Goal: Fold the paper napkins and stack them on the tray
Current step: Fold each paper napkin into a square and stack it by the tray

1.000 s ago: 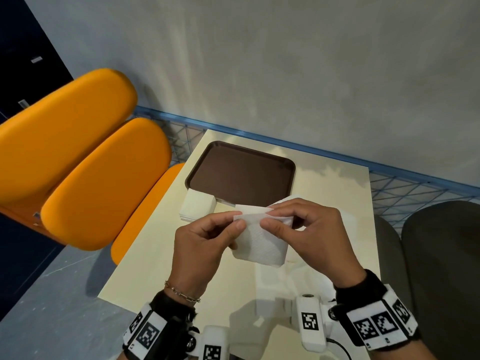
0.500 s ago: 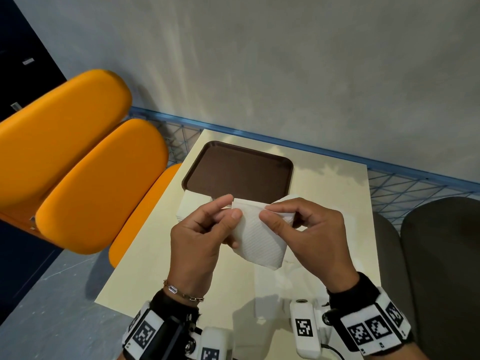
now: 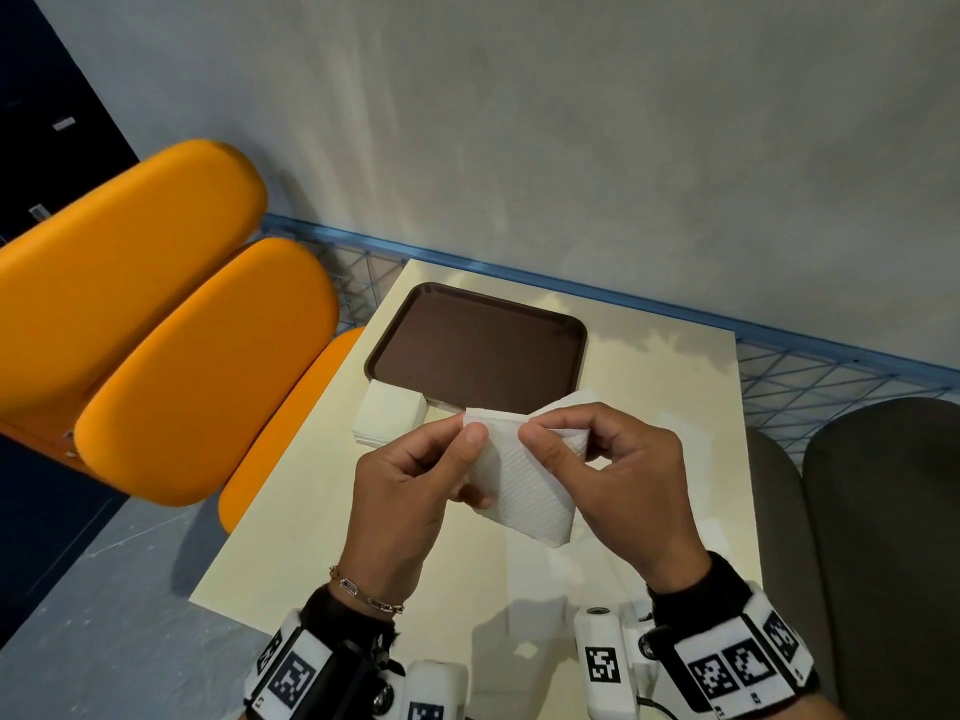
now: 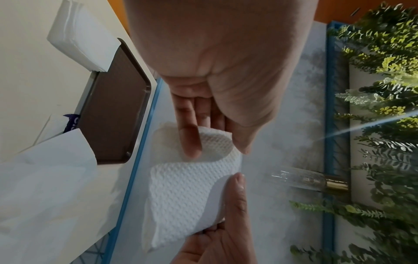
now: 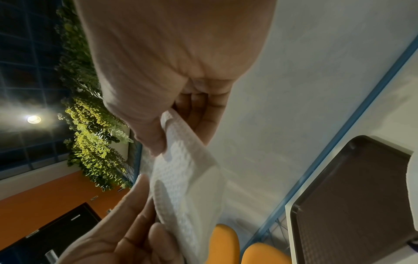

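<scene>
Thumb and fingers [image 3: 475, 439] of the left hand [image 3: 410, 491] and right hand [image 3: 618, 485] pinch the top edge of a white embossed paper napkin [image 3: 524, 491], held above the cream desk [image 3: 291, 532]. Beyond it, the brown rectangular plastic tray [image 3: 478, 350] holds nothing, a stack of white napkins [image 3: 387, 415] at its near corner. Compared with a second ago, the hands hold the napkin a little nearer the person.

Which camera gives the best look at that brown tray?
The head view: it shows the whole tray on the table, with nothing on it. The left wrist view shows it at a steep slant, its near corner hidden by white paper. The right wrist view catches only part of it at the frame edge.
</scene>
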